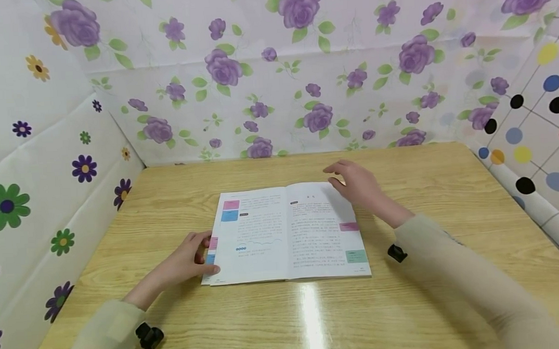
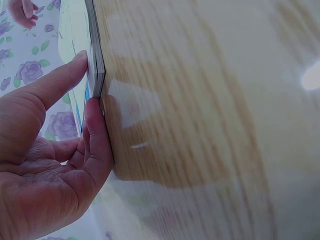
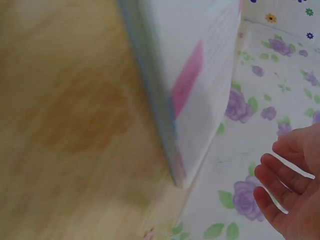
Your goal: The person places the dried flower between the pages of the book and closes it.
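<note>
Book (image 1: 286, 234) is lying spread flat on the worktop (image 1: 248, 321), nearer the far edge, roughly midway between left and right edges, left hand (image 1: 189, 256) gripping its left side, right hand (image 1: 357, 184) hovering by its far right corner, loosely uncurled, holding nothing.

Wooden table (image 1: 248, 321) (glossy, pale) before a purple-flowered wall (image 1: 275, 86)

A wooden table (image 1: 248, 321) is backed by a purple-flowered cloth (image 1: 276, 91) and flanked by a daisy-printed cloth (image 1: 49, 169) and a dotted cloth (image 1: 534, 119).
</note>
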{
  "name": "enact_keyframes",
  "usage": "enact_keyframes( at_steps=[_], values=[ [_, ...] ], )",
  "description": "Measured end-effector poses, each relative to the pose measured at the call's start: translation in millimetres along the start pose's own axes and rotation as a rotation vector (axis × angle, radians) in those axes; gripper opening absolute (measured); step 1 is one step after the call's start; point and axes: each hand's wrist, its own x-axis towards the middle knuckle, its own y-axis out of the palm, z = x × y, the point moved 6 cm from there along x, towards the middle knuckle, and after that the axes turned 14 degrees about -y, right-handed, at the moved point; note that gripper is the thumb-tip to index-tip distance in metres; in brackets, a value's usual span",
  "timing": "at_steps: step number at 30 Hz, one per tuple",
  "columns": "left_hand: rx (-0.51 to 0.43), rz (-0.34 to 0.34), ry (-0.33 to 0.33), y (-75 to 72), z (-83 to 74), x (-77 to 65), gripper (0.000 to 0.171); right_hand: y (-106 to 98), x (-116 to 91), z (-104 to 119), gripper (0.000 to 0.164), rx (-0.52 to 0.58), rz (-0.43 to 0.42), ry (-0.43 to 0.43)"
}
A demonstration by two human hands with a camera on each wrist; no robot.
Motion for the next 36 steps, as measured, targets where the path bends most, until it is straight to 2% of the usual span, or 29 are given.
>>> enact_keyframes(
  at_steps=[11,20,27,36],
  values=[
    [0.013,-0.008,-0.001,-1.6,-1.8,0.8,0.089,-12,-57,-31,0.027,-0.009,0.034,0.140],
    [0.026,-0.010,0.000,-1.5,-3.7,0.6,0.090,-20,-92,-53,0.028,-0.004,0.097,0.193],
    [0.029,-0.006,-0.008,-0.9,-4.2,0.1,0.089,-18,-106,-66,0.020,-0.040,0.140,0.193],
    [0.017,0.002,-0.014,-0.8,-3.3,-1.4,0.089,-12,-110,-72,0.016,-0.075,0.177,0.170]
  ],
)
